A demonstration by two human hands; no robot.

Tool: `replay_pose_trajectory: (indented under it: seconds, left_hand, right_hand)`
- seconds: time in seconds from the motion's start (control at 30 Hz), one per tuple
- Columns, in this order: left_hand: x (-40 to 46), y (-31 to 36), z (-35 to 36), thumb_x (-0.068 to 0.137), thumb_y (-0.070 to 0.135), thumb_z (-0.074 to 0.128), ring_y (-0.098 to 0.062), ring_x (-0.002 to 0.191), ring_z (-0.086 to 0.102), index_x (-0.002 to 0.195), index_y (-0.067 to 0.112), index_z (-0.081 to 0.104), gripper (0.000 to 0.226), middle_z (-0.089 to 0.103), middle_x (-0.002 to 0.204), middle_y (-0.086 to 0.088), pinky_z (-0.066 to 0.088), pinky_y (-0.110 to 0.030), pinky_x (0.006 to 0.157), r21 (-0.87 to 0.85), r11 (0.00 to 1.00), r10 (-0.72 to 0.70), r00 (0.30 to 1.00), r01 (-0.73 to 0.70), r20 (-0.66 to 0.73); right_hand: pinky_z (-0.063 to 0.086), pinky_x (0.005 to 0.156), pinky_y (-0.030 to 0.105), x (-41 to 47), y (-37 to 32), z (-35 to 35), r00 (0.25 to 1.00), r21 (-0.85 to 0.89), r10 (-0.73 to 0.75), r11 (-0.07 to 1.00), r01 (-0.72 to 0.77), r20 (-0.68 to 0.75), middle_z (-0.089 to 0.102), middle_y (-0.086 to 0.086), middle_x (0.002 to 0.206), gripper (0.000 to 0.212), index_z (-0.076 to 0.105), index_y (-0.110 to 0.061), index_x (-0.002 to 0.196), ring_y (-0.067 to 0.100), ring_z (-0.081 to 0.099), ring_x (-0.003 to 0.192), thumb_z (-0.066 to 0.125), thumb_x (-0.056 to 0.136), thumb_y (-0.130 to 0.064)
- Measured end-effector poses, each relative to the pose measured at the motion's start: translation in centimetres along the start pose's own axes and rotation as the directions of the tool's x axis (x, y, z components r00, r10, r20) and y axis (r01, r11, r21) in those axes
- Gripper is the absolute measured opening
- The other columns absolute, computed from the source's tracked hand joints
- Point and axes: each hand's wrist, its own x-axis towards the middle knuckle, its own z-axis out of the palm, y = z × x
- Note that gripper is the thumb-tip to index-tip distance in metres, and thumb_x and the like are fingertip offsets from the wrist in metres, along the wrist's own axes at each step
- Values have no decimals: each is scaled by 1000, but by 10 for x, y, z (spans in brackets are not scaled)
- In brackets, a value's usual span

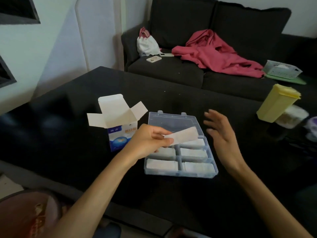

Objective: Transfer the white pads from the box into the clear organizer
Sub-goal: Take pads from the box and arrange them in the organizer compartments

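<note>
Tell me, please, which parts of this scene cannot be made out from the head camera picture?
- Inside of the open box: hidden by its own walls and flaps; pads left unknown.
- Organizer, far-left compartment: covered by the left hand and the white pad it pinches.
- Box print: partly behind the left hand, too small to read.
- Containers beside the yellow container: blurred, cut off by the right edge.

Left hand (151,140) raised, thumb and curled fingers pinching pad (184,135). Right hand (221,133) held apart, fingers spread, relaxed, empty.
</note>
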Motion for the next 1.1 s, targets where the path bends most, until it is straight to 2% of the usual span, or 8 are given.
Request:
replay_pose_trajectory:
  seconds: [0.07,0.13,0.23,0.33,0.5,0.73,0.93,1.1]
  left_hand:
    - [4,-2,12,83,23,70,0,83,63,113,24,66,30,68,109,6,52,-18,71,76,996,38,999,-39,14]
    - [7,-4,25,81,29,72,0,88,63,111,26,68,31,69,109,6,53,-27,85,139,988,70,997,-73,25]
    - [10,-5,39,79,31,73,-1,91,64,107,25,70,29,70,107,7,54,-32,88,176,977,106,991,-119,85]
    - [16,-4,45,79,30,73,-4,92,64,107,24,70,29,70,107,4,54,-30,86,188,972,112,983,-139,146]
    - [22,-8,59,79,32,73,-4,88,65,106,26,69,27,71,105,5,54,-24,81,306,936,130,978,-176,166]
    - [20,-11,61,81,36,71,-1,86,65,100,30,72,20,72,96,11,54,-31,86,454,857,195,969,-245,155]
    - [18,-13,61,85,36,66,-2,87,56,105,32,71,22,69,103,13,48,-28,89,563,776,242,958,-285,151]
    - [21,-15,61,83,40,68,-7,97,54,108,33,70,26,67,107,12,45,-29,87,635,709,263,950,-307,166]
  right_hand:
    - [48,86,21,-4,7,-10,966,23,96,994,-104,240,53,-13,124,33,48,-36,121,4,53,112,49,94,-16]
    - [54,77,19,-8,15,-13,931,-91,121,991,-96,343,62,-13,107,25,56,-34,107,2,62,96,58,88,-17]
    - [55,71,16,-10,22,-22,921,-114,153,986,-120,357,67,-9,92,21,62,-28,97,0,66,79,64,83,-13]
    - [55,71,18,-7,23,-35,911,-88,146,989,-121,385,66,-7,99,28,61,-26,108,5,67,84,65,83,-13]
    - [57,78,29,-8,33,-38,898,-273,164,961,-51,409,68,-5,92,10,67,-28,90,9,67,80,65,84,-21]
    - [47,67,13,-9,40,-37,868,-349,238,934,-80,436,65,-14,86,5,67,-29,81,4,61,82,67,83,-25]
    - [49,72,20,-7,52,-36,842,-468,299,881,-64,448,60,-7,98,17,70,-24,101,10,56,85,64,85,-24]
    - [43,70,16,-7,49,-35,858,-543,285,840,-8,427,52,-15,94,17,70,-30,95,7,52,82,72,78,-29]
